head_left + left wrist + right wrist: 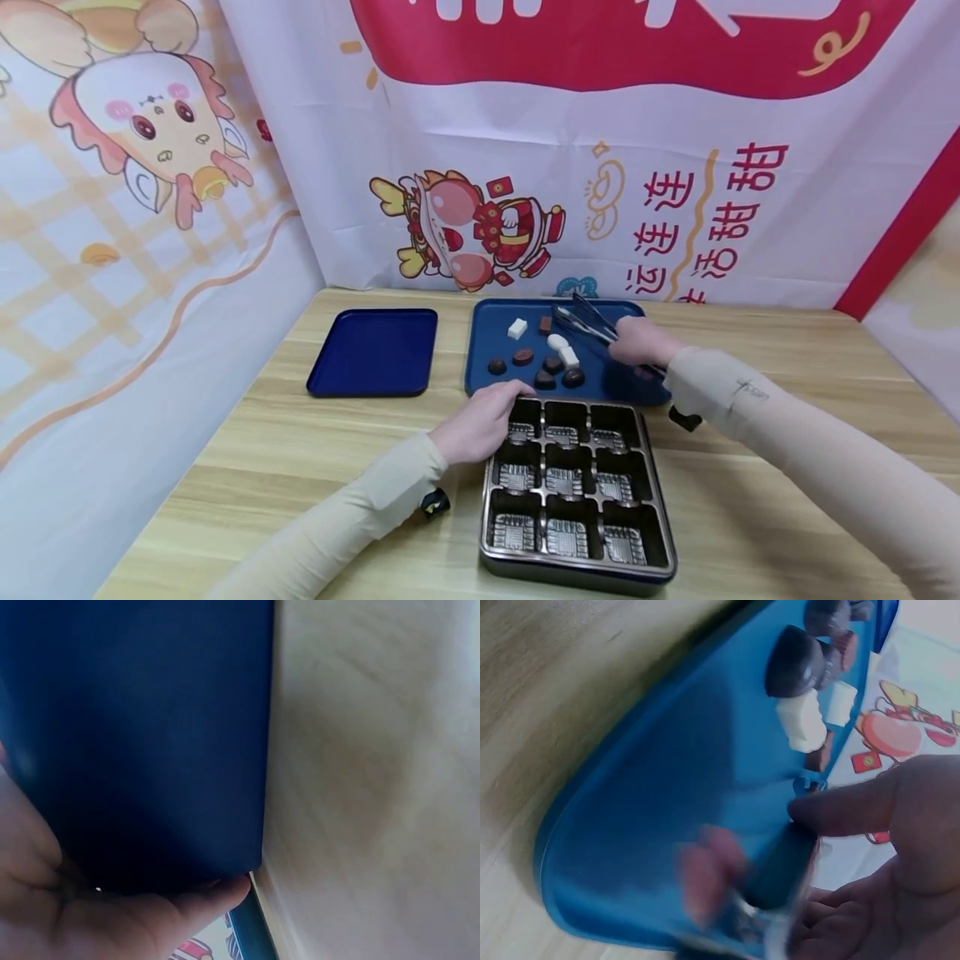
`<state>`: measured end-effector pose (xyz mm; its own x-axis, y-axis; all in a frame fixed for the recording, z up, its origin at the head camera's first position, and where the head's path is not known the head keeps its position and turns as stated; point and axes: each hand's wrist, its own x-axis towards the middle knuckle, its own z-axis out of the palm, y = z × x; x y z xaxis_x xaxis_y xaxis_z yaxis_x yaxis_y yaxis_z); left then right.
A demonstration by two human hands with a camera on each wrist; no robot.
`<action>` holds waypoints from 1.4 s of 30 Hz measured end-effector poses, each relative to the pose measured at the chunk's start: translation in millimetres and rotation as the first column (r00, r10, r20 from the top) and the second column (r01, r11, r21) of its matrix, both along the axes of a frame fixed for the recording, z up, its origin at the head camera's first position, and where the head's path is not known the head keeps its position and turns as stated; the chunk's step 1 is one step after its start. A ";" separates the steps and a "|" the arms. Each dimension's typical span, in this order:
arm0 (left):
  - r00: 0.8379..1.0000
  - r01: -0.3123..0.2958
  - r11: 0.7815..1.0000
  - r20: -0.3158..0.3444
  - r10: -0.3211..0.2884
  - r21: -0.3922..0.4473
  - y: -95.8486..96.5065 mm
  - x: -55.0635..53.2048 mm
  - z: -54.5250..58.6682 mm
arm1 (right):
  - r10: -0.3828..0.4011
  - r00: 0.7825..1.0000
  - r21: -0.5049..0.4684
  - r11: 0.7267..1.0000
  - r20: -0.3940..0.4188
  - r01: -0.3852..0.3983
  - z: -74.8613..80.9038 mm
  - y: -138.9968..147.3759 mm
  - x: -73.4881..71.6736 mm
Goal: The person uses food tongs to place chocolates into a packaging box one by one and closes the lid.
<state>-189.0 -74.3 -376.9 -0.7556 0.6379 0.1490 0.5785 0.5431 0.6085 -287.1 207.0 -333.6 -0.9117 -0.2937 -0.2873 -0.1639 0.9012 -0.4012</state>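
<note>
A dark box with a compartment insert (566,492) stands on the table, its square compartments showing ribbed bottoms. My left hand (480,425) grips the box's far left corner; the left wrist view shows the thumb (202,904) along its dark blue wall (172,735). Beyond it lies a blue tray (607,383) with several chocolates. White chocolate (517,328), brown chocolate (522,357) and dark chocolate (573,377) are among them. My right hand (643,342) holds tongs (588,327) above the tray, their tips near a square brown chocolate (546,325). The right wrist view is partly blurred.
To the left, a smaller dark blue tray (373,352) lies on the wooden table (300,483). A printed cloth (465,108) hangs behind the table, and another patterned cloth (150,275) hangs along the left side.
</note>
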 end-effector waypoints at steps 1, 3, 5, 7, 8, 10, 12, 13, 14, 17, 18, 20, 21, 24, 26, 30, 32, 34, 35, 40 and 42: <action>1.000 -0.004 1.000 -0.005 0.004 0.001 0.4 0.4 0.6 | -0.002 1.000 -0.011 1.000 0.010 0.002 1.9 1.7 0.0; 1.000 -0.012 1.000 -0.018 0.012 0.001 1.0 1.0 1.3 | 0.019 1.000 -0.015 1.000 -0.020 -0.020 5.3 4.9 0.1; 1.000 -0.023 1.000 -0.015 0.023 0.003 1.4 1.5 1.5 | 0.020 0.998 -0.020 1.000 -0.061 -0.021 8.5 6.7 1.7; 0.999 -0.036 0.999 -0.001 0.036 0.002 1.8 2.3 1.7 | 0.019 0.993 -0.044 0.999 -0.115 -0.024 10.7 7.7 4.8; 0.999 -0.042 0.999 0.008 0.041 0.002 1.9 2.4 1.5 | 0.014 0.990 -0.053 0.998 -0.144 -0.022 11.5 8.3 6.0; 0.998 -0.053 0.999 0.024 0.053 0.004 2.2 2.5 0.9 | 0.007 0.979 -0.065 0.998 -0.202 -0.020 12.8 8.6 8.7; 0.998 -0.058 0.998 0.033 0.058 0.007 2.4 2.6 0.2 | 0.002 0.968 -0.061 0.998 -0.252 -0.018 14.3 8.7 10.6; 0.998 -0.058 0.998 0.035 0.058 0.008 2.3 2.2 -0.2 | -0.003 0.963 -0.051 0.999 -0.268 -0.011 15.5 8.5 11.4; 0.998 -0.056 0.998 0.035 0.056 0.009 2.2 2.0 -0.6 | -0.005 0.958 -0.041 0.999 -0.287 -0.007 16.3 8.4 11.8; 0.998 -0.049 0.999 0.034 0.049 0.010 2.1 1.9 -1.1 | 0.008 0.943 -0.006 1.000 -0.334 -0.011 18.3 7.0 14.4; 0.998 -0.048 0.999 0.033 0.047 0.010 2.1 1.9 -1.3 | 0.025 0.936 0.006 1.000 -0.351 -0.024 18.4 6.7 15.2; 0.998 -0.045 0.999 0.034 0.044 0.012 2.2 2.0 -1.2 | 0.067 0.920 0.041 0.998 -0.387 -0.056 18.4 5.4 16.7; 0.999 -0.044 0.999 0.032 0.044 0.013 2.3 1.8 -1.4 | 0.095 0.909 0.067 0.995 -0.405 -0.074 18.3 4.4 17.4; 0.998 -0.045 0.999 0.033 0.045 0.016 2.2 1.7 -1.1 | 0.203 0.851 0.172 0.976 -0.485 -0.135 17.5 0.8 17.5; 0.998 -0.046 0.999 0.036 0.046 0.020 2.1 1.7 -0.9 | 0.271 0.795 0.246 0.956 -0.543 -0.158 17.3 -2.6 16.6; 0.998 -0.045 0.999 0.041 0.044 0.023 1.6 1.6 -0.6 | 0.329 0.719 0.331 0.932 -0.611 -0.146 16.5 -8.0 12.8; 0.998 -0.041 0.999 0.041 0.040 0.026 1.6 1.3 -0.4 | 0.321 0.725 0.343 0.931 -0.610 -0.124 16.3 -9.3 10.9; 0.999 -0.036 0.999 0.038 0.035 0.026 1.6 0.9 -0.4 | 0.305 0.743 0.347 0.932 -0.596 -0.104 16.2 -9.1 9.5; 0.999 -0.036 0.999 0.036 0.035 0.025 1.6 0.7 -0.3 | 0.297 0.752 0.348 0.933 -0.589 -0.096 16.2 -8.8 8.8; 0.999 -0.037 0.999 0.029 0.036 0.018 1.0 -0.3 -0.9 | 0.271 0.795 0.330 0.939 -0.542 -0.095 16.8 -6.1 6.7; 0.999 -0.037 0.999 0.033 0.036 0.016 0.4 -0.4 -1.2 | 0.257 0.817 0.317 0.943 -0.517 -0.096 17.4 -5.4 6.2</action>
<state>-189.4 -73.9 -378.2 -0.7829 0.6075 0.1345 0.5383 0.5529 0.6361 -280.9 201.7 -316.3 -0.8798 -0.4511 0.1497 -0.4486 0.8922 0.0518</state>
